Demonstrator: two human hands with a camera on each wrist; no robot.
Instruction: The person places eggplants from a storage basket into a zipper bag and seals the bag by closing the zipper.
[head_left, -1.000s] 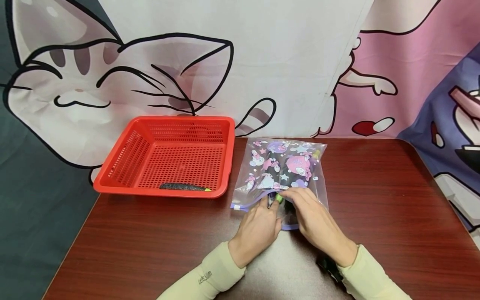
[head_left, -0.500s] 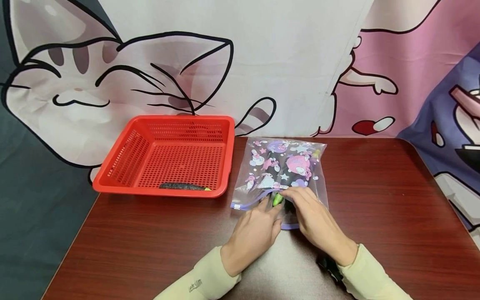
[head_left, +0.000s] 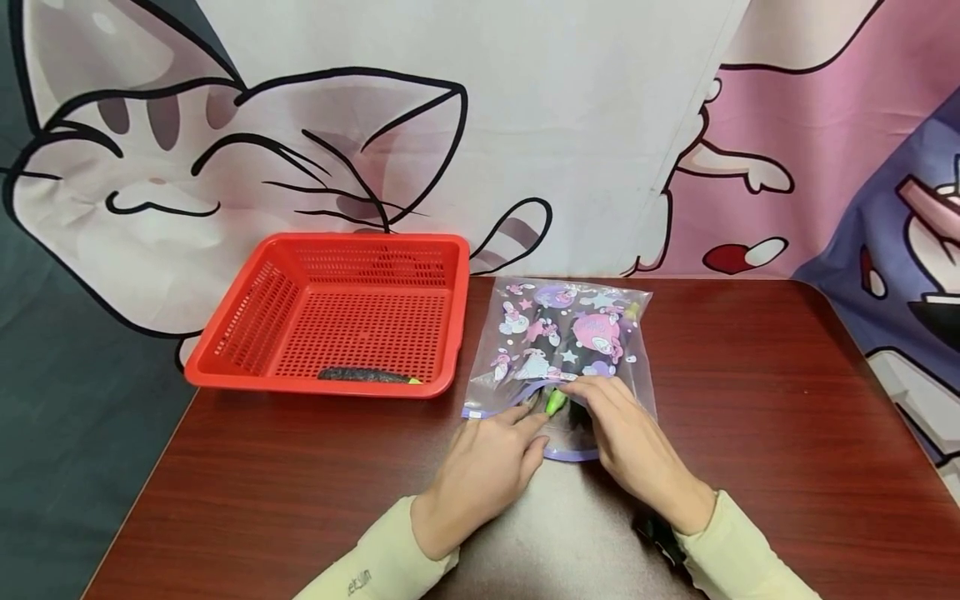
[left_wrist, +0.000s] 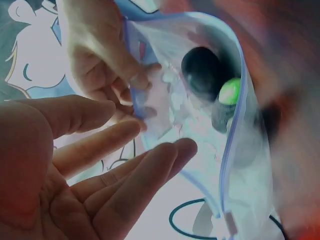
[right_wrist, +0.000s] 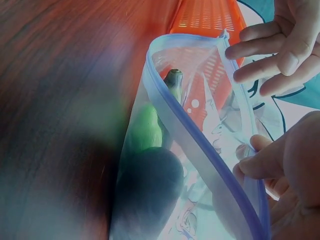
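A clear zip bag with purple edging and cartoon prints lies on the table, its mouth spread toward me. Inside are dark, rounded vegetables, one a smooth black one; a bright green tip shows at the opening. My right hand pinches the upper edge of the mouth between thumb and fingers. My left hand is at the left of the opening with fingers loosely extended; in the left wrist view nothing is between them. The prints partly hide the bag's contents.
A red perforated basket stands left of the bag. Along its near wall lies a long, dark, rough-skinned vegetable with a yellow-green tip. A cartoon-printed cloth hangs behind the brown table.
My left hand has drawn back from the bag's mouth, down and to the left, uncovering more of the green tip. The right hand keeps its place on the bag.
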